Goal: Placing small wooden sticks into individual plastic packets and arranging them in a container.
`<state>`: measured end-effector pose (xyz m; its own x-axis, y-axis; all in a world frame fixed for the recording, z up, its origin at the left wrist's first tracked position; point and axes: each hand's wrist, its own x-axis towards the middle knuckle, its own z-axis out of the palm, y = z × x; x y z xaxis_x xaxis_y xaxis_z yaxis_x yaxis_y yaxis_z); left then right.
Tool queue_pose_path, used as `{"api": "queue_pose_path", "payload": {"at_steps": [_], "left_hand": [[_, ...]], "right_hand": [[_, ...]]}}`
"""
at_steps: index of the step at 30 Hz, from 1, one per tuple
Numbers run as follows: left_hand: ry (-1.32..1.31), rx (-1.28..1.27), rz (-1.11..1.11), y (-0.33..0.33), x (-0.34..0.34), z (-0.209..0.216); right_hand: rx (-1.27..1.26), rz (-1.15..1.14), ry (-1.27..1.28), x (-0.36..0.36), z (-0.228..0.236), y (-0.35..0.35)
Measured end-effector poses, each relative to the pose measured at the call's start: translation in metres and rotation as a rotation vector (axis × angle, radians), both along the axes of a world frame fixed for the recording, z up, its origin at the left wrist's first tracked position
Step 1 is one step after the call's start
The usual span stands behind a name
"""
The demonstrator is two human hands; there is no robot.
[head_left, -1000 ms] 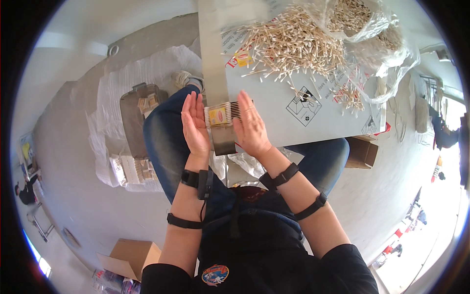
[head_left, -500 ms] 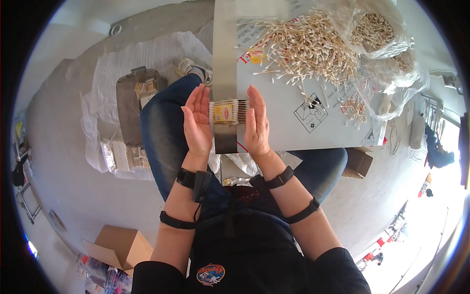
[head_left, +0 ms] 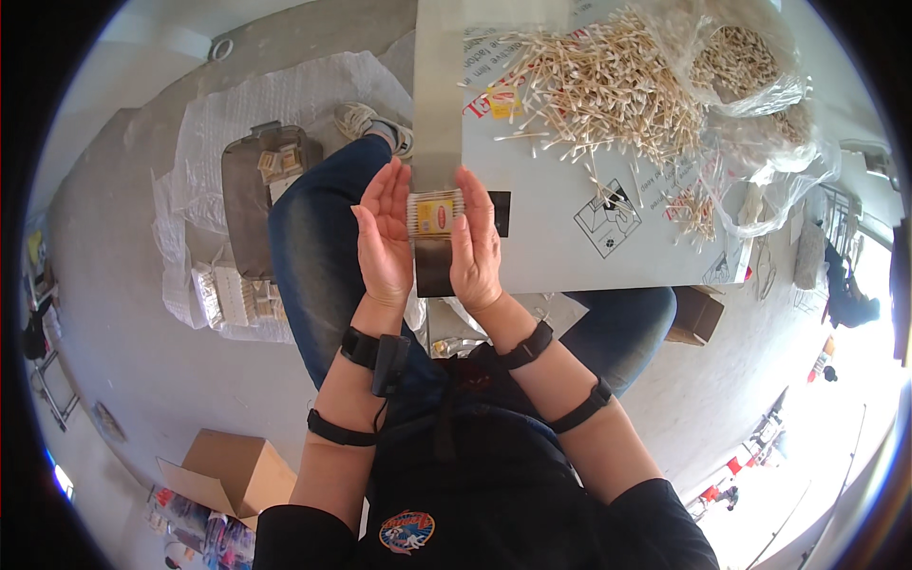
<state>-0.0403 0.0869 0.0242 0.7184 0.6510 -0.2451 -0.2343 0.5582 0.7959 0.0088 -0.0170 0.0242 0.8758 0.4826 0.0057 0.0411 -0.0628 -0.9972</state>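
Observation:
Between my two hands lies a pack of cotton swabs (head_left: 436,215), its sticks side by side under a yellow and red label. It sits near the left edge of the table (head_left: 541,256), above a dark strip. My left hand (head_left: 385,237) stands along the pack's left end, fingers stretched out and palm turned inward. At the right end, the flat fingers and palm of my right hand (head_left: 478,242) rest against the swab tips. A small black patch (head_left: 502,214) shows just beyond the right fingers. Farther right spreads a big pile of loose cotton swabs (head_left: 608,85).
Clear plastic bags (head_left: 750,66) of swabs stand at the table's far right. Left of my leg is a grey lidded bin (head_left: 242,214) with small packs on it, lying on plastic wrap (head_left: 204,123). An opened cardboard box (head_left: 233,470) sits on the floor at lower left.
My right hand has moved left, closer to my left hand. Swabs that stuck out to the right of the label are now pushed in, and the black patch beside them is uncovered.

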Motion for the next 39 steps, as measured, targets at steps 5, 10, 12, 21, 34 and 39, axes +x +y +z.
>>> {"api": "queue_pose_path", "payload": {"at_steps": [5,10,12,21,34,39], "left_hand": [[-0.006,-0.01,0.019,0.001,-0.002,-0.001],[-0.009,0.119,0.022,0.002,-0.003,-0.006],[-0.018,0.175,-0.006,0.0,-0.001,-0.008],[-0.031,0.13,0.054,-0.008,0.004,-0.008],[0.241,0.912,-0.135,-0.022,0.024,0.006],[0.199,1.499,-0.285,-0.04,0.102,0.001]], "right_hand": [[0.047,0.007,0.053,-0.001,0.002,0.001],[0.153,-0.083,0.117,0.011,-0.004,-0.002],[0.133,-0.069,0.117,0.013,-0.002,0.001],[0.014,-0.021,-0.038,0.002,-0.002,0.005],[-0.726,-0.408,-0.547,0.1,0.004,-0.138],[-0.829,-0.351,-0.612,0.107,-0.007,-0.151]]}}
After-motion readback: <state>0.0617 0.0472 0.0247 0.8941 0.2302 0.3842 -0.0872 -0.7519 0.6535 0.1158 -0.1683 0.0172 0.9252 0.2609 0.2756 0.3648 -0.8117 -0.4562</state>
